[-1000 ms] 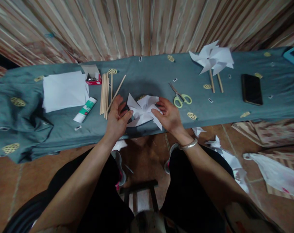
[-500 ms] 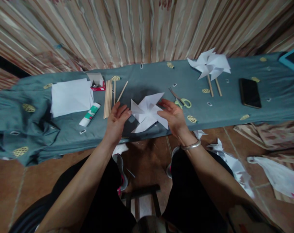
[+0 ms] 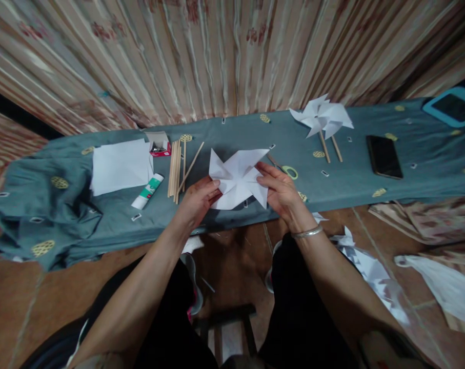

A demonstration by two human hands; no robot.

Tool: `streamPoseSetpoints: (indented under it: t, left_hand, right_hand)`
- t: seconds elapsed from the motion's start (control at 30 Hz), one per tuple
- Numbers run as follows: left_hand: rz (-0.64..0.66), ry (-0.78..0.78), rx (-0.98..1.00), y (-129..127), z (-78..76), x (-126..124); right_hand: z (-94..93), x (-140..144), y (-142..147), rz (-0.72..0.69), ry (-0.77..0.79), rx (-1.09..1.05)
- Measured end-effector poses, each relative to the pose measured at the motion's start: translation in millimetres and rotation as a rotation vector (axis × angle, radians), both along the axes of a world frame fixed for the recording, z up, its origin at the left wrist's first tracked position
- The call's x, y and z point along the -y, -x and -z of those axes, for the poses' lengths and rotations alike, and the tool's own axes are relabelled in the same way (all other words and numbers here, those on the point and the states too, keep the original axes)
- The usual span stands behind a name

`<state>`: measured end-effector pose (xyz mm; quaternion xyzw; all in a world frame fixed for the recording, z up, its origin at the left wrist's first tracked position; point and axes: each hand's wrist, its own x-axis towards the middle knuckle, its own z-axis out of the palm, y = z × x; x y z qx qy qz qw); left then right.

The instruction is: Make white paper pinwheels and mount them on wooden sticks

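Note:
A white folded paper pinwheel [image 3: 238, 177] is held up just above the near edge of a table draped in a grey-blue cloth [image 3: 232, 136]. My left hand [image 3: 197, 201] pinches its lower left corner. My right hand [image 3: 280, 190] grips its right side, thumb on the paper. Green-handled scissors [image 3: 287, 169] lie right behind my right hand, partly hidden by it.
Left of the hands lie wooden sticks [image 3: 176, 164], a glue tube [image 3: 148, 191], a small red box [image 3: 159, 143] and white paper sheets [image 3: 120, 165]. Finished pinwheels on sticks [image 3: 322, 120], a black phone [image 3: 383, 156] and a blue-framed tablet [image 3: 451, 105] lie to the right. Paper scraps [image 3: 366, 266] litter the floor.
Both hands lifted the pinwheel off the cloth and turned it more upright toward me. The camera tilted up, so the table sits lower in the picture.

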<state>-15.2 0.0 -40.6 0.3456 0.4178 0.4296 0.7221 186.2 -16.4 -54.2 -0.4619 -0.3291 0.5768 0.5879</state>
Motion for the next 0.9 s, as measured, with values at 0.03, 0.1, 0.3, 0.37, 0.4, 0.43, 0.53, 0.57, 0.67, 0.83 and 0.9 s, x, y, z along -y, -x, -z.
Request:
streamPoseSetpoints:
  t: [0.03, 0.1, 0.3, 0.37, 0.4, 0.43, 0.53, 0.57, 0.67, 0.83, 0.9]
  left_hand:
    - [0.008, -0.008, -0.014, -1, -0.8, -1]
    - [0.009, -0.012, -0.059, -1, -1.6, -1]
    - [0.025, -0.037, -0.128, -2, 3.0, 1]
    - [0.007, -0.054, -0.138, -2, 5.1, 2]
    - [-0.011, -0.068, -0.144, -3, 5.9, 2]
    - [-0.033, -0.079, -0.154, -3, 6.6, 3]
    - [-0.106, -0.077, -0.209, -4, 7.8, 3]
    - [-0.131, -0.072, -0.232, -5, 8.0, 4]
    - [-0.172, -0.083, -0.257, -7, 8.3, 5]
    - [-0.199, -0.117, -0.23, -8, 8.5, 8]
    - [-0.213, -0.147, -0.227, -8, 9.5, 7]
  right_hand:
    - [-0.8, 1, -1, -0.003, 0.0, -0.005]
    - [-1.6, 1, -1, -0.011, 0.001, -0.004]
    - [-2.4, 4, 3, -0.057, -0.024, 0.03]
    - [-3.5, 6, 5, -0.062, -0.02, 0.024]
    - [-4.1, 7, 7, -0.067, -0.018, 0.021]
    - [-4.7, 8, 8, -0.07, -0.018, 0.019]
    - [-6.4, 9, 11, -0.078, -0.026, 0.025]
    - [-6.8, 10, 12, -0.077, -0.028, 0.029]
    - [-8.0, 10, 13, -0.073, -0.021, 0.037]
    - [-8.8, 11, 16, -0.07, -0.007, 0.035]
    - [-7.9, 11, 16, -0.086, -0.015, 0.041]
